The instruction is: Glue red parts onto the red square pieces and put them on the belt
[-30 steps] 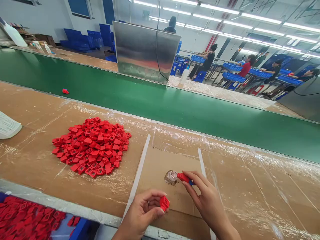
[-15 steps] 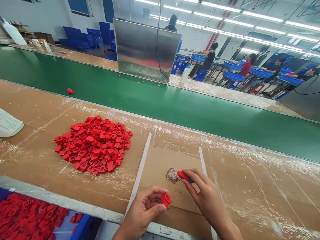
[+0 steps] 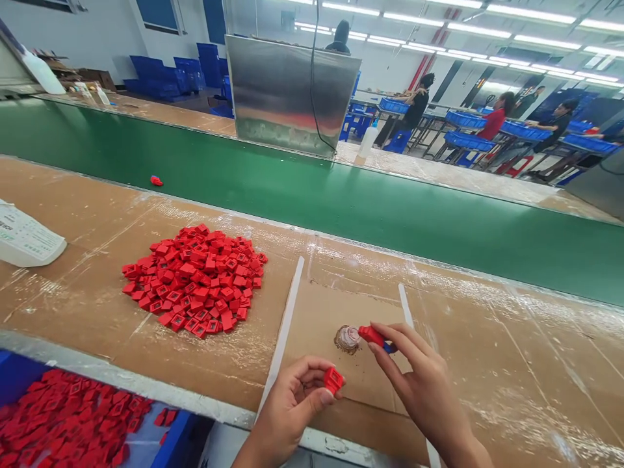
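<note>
My left hand (image 3: 305,403) is closed, pinching a small red plastic block (image 3: 333,379) whose hollow opening faces up. Between the thumb and fingers of my right hand (image 3: 416,370) is a red and blue plastic piece (image 3: 373,335). Its red end is beside a small round pot of pale paste (image 3: 348,338); whether it touches the paste I cannot tell. The pot sits on a cardboard sheet (image 3: 326,305) between two white strips. To the left lies a heap of similar red blocks (image 3: 199,279) on the cardboard-covered bench.
Beyond the bench runs a green conveyor belt (image 3: 273,182) carrying one red and blue piece (image 3: 156,181). A blue bin (image 3: 170,442) with red parts stands at lower left. A labelled white bottle (image 3: 29,237) lies at left. Several people sit at far tables.
The whole view has shifted slightly, with the bench scene now further right. Both hands keep their holds, and the red and blue piece stays beside the pot.
</note>
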`<move>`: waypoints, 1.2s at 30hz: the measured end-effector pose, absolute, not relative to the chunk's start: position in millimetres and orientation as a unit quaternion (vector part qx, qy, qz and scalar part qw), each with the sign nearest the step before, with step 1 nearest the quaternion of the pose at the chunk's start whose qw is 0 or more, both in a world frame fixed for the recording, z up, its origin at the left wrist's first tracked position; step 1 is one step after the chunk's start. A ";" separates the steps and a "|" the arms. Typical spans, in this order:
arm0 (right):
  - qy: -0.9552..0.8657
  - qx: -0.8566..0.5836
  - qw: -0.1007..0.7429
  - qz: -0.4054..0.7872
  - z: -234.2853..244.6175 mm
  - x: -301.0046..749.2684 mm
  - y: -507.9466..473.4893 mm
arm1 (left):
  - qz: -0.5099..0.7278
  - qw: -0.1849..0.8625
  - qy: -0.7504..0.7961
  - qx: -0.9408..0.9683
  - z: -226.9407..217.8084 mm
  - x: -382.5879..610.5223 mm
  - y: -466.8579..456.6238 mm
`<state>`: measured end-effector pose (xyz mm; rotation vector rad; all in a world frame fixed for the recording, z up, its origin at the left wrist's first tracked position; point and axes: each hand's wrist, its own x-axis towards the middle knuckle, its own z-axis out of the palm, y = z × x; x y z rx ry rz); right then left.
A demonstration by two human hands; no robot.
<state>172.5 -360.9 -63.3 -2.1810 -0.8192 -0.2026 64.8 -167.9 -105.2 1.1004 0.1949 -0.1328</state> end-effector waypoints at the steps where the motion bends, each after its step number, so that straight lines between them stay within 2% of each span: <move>1: -0.314 -0.852 0.414 -0.069 -60.1 168.1 -360.1 | -0.059 0.845 0.095 0.523 -105.2 64.5 -168.1; 7: -0.270 -0.795 0.542 0.014 -59.2 132.7 -351.7 | -0.043 0.843 0.098 0.527 -105.7 65.4 -167.7; 12: -0.251 -0.762 0.594 0.057 -77.1 118.3 -343.8 | -0.045 0.846 0.089 0.523 -106.4 65.3 -168.5; 36: -0.279 -0.793 0.539 0.058 -82.3 114.5 -345.2 | -0.033 0.817 0.103 0.566 -100.2 64.0 -168.8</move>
